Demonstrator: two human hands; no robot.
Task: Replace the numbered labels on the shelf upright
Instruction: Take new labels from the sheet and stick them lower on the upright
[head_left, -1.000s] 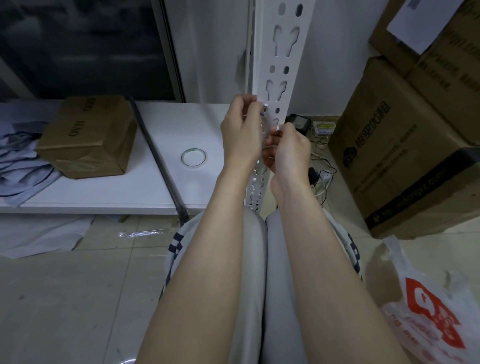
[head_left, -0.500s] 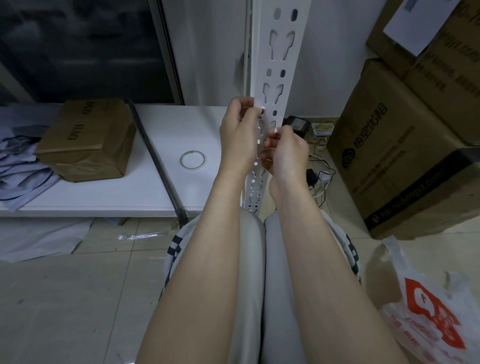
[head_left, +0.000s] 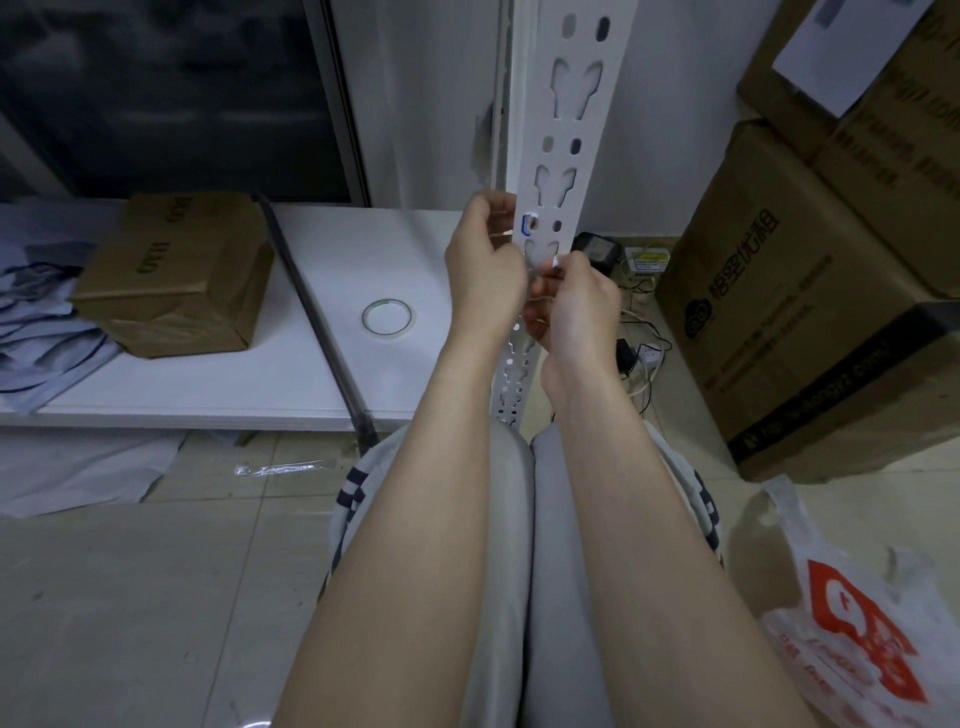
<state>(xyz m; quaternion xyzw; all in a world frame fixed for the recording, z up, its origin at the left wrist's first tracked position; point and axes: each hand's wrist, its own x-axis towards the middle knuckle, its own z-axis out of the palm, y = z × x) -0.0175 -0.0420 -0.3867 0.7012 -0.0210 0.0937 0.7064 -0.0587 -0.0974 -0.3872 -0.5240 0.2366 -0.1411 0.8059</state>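
**Q:** Where does the label lie relative to the hands?

**A:** The label (head_left: 525, 224) sits on the shelf upright (head_left: 563, 156), whose long axis runs vertically, straight ahead. The left hand (head_left: 483, 270) is nearer, its fingers curled just beside the label; whether it pinches it, I cannot tell. The right hand (head_left: 576, 301), lower, pinches a small pale piece (head_left: 555, 261).

**Q:** Counts?

**A:** One upright, one visible label, two hands, and one tape roll (head_left: 387, 317) on the surface (head_left: 208, 384).

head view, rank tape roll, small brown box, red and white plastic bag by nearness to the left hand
1. tape roll, just left of the left hand
2. small brown box, farther left
3. red and white plastic bag, lower right floor
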